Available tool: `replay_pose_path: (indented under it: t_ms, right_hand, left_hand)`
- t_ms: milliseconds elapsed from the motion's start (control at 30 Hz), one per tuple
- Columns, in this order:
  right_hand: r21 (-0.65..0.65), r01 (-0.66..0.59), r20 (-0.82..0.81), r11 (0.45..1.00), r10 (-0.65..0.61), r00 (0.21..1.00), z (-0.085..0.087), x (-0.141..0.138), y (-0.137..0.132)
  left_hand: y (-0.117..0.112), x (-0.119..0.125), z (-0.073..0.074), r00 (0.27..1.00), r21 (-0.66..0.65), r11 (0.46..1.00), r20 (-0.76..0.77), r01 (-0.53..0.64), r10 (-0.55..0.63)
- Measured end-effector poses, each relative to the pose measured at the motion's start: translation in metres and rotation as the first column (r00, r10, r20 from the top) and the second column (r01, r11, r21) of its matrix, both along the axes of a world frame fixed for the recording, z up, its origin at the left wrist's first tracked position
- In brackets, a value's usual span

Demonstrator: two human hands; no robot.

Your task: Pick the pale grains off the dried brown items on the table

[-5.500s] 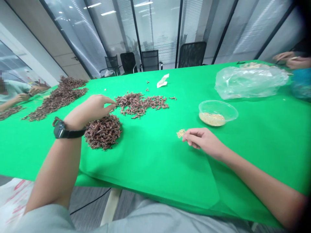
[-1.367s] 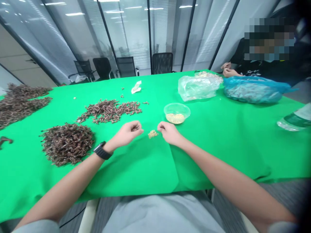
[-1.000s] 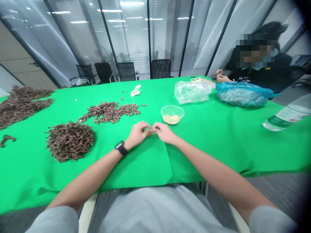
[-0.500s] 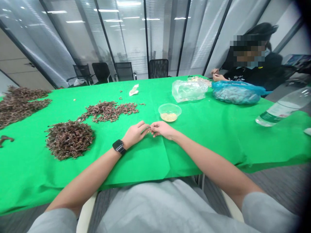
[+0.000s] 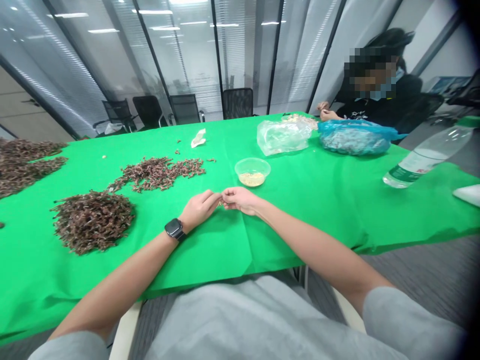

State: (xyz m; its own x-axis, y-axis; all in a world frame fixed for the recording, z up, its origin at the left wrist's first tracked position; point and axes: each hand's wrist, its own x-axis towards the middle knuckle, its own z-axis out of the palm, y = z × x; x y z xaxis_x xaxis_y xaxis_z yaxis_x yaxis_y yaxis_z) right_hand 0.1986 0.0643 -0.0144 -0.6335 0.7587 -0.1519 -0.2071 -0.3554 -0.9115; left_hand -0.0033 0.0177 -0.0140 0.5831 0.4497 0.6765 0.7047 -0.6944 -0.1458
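Green surface [image 5: 337, 210]: left hand [image 5: 198, 210] and right hand [image 5: 239, 199] meet tip to tip, fingers pinched on tiny bit [image 5: 219, 203] between them; seed bowl [image 5: 252, 171] just beyond, far side.

Bright, even overhead lighting; strip lamps mirror as streaks in the glass wall [image 5: 180, 30]. Only faint, soft shadows lie on the green surface [image 5: 337, 210] beneath the left hand [image 5: 198, 210] and right hand [image 5: 238, 199]. Wide-angle distortion bows the wall frames, and a dark vignette covers the right edge. The centre is sharp and the margins are softer.
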Motion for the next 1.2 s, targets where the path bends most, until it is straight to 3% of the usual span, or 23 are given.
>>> replay_pose_path:
  t_ms: [200,600,1200]
  right_hand:
    - [-0.013,-0.001,0.035,1.000,0.002,0.999,0.0052,-0.0008,-0.0035]
    - [0.032,0.040,0.144,0.999,-0.045,0.989,0.0056,0.0006,-0.0003]
    - [0.092,0.023,0.165,0.995,-0.038,0.986,0.0082,0.0022,0.0005]
  left_hand:
    - [0.0013,0.0004,0.0010,1.000,0.000,1.000,0.011,0.003,-0.003]
    - [-0.0003,0.0040,0.0017,0.999,-0.123,0.991,-0.017,-0.050,0.048]
    - [0.0006,0.0057,0.0040,0.996,-0.234,0.969,0.025,-0.077,0.085]
